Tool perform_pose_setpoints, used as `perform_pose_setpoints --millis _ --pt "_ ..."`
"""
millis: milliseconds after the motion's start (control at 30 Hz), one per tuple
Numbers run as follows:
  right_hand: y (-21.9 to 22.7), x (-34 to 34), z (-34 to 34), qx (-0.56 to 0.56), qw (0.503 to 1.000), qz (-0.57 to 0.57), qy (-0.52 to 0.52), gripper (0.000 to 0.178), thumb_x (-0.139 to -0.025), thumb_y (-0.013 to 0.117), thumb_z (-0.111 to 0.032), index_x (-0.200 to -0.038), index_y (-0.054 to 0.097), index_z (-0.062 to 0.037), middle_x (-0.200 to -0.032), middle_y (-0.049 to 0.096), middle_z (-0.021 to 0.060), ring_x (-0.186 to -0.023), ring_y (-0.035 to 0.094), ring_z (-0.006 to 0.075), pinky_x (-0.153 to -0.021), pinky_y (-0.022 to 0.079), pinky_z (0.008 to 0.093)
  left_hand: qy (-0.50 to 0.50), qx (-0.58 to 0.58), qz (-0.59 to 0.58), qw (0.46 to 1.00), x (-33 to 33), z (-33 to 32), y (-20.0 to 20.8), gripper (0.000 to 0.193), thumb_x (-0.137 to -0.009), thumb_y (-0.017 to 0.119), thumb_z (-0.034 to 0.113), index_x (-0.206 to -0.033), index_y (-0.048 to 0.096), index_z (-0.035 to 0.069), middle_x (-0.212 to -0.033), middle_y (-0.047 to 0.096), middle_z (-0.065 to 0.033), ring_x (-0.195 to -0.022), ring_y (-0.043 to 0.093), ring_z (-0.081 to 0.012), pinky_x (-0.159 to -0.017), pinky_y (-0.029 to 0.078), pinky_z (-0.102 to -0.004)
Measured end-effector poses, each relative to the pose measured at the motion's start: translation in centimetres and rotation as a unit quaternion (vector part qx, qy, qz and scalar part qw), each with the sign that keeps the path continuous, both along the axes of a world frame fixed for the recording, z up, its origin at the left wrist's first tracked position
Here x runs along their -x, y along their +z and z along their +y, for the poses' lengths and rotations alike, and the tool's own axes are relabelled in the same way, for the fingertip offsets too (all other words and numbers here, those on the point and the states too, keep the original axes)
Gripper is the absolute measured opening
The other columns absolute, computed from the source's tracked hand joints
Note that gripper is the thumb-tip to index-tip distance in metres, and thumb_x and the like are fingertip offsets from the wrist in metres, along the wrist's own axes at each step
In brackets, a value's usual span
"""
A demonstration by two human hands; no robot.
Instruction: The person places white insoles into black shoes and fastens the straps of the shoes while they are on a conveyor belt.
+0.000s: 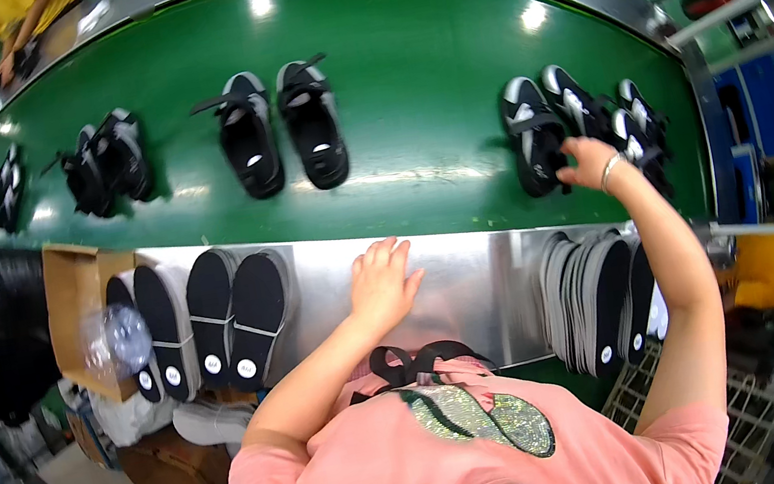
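Observation:
My left hand (383, 281) rests on the metal ledge (454, 282) with its fingers apart and nothing in it. Stretched forward at the right, my right hand (589, 163) is at the heel side of a black and grey strap shoe (531, 140). Its thumb and fingers are curved with a gap between them; whether they touch the shoe is hard to see. Beside that shoe stands a second one (575, 101), partly behind my hand. Another pair of open-strapped shoes (312, 124) stands on the green belt (403, 87), left of centre.
Bundled black insoles (256, 308) line the ledge at left, near a cardboard box (76, 322) holding clear plastic. A thick stack of insoles (604, 304) stands by my right forearm. More shoes (106, 160) sit along the belt. A person in yellow (32, 14) is across it.

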State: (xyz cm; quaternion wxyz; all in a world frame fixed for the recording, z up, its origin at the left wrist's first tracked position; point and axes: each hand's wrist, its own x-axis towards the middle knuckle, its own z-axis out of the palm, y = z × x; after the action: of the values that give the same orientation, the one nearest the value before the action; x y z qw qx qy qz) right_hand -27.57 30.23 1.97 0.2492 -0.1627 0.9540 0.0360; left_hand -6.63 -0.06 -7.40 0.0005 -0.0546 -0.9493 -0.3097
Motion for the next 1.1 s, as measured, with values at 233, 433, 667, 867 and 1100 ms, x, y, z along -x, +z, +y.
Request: perform_pose_setpoints --millis 233,433,667,867,1100 --pt "-7.6 0.8 5.9 0.092 0.993 0.065 0.026 0.022 -0.067 0.064 -0.02 -0.071 0.053 -0.0013 -0.077 0.051 0.0181 -0.076 0.05 0.0356 -0.066 0.041 0.0441 -0.078 -0.023 0.097 0.992 -2.2 -2.0 -5.0 0.046 -0.068 0.063 0.026 -0.11 0.051 0.01 -0.12 0.043 -0.0132 -0.11 0.041 -0.0286 -0.087 0.036 -0.0442" --pt "-11.4 5.8 16.2 -0.024 0.978 0.094 -0.183 0.029 -0.05 0.077 -0.024 -0.07 0.064 -0.0081 -0.098 0.057 0.0145 -0.093 0.051 0.037 -0.087 0.04 0.0438 -0.083 0.054 0.104 0.99 -2.4 -1.7 -5.6 0.052 -0.07 0.06 0.033 -0.113 0.048 0.006 -0.127 0.04 -0.0125 -0.118 0.035 -0.0255 -0.094 0.029 -0.0402" --pt "-15.4 8.4 18.2 0.096 0.982 0.049 -0.153 0.054 -0.042 0.082 -0.01 -0.087 0.054 0.0032 -0.087 0.058 0.0131 -0.08 0.056 0.0268 -0.074 0.047 0.0356 -0.072 0.039 0.129 0.988 -2.4 -1.9 -6.0 0.05 -0.071 0.059 0.033 -0.112 0.048 0.006 -0.127 0.04 -0.0127 -0.118 0.035 -0.0257 -0.095 0.028 -0.0396" --pt "-5.2 4.8 6.2 0.179 0.971 0.11 -0.117 0.051 -0.057 0.077 -0.017 -0.096 0.054 0.0063 -0.093 0.061 0.018 -0.084 0.058 0.0282 -0.075 0.046 0.0363 -0.037 -0.047 -0.02 0.998 -1.2 -1.8 -3.6 0.045 -0.076 0.056 0.035 -0.11 0.049 0.006 -0.123 0.044 -0.0136 -0.117 0.037 -0.0263 -0.094 0.028 -0.0395" --pt "2.4 -11.7 -9.6 0.064 0.988 0.089 0.109 0.045 -0.052 0.076 -0.041 -0.071 0.062 -0.0023 -0.071 0.062 0.0168 -0.068 0.06 0.034 -0.062 0.048 0.0407 0.01 -0.272 -0.019 0.962 3.0 1.8 2.4 0.064 -0.074 0.058 0.044 -0.122 0.04 0.004 -0.119 0.045 -0.0192 -0.115 0.038 -0.0334 -0.092 0.034 -0.0419"
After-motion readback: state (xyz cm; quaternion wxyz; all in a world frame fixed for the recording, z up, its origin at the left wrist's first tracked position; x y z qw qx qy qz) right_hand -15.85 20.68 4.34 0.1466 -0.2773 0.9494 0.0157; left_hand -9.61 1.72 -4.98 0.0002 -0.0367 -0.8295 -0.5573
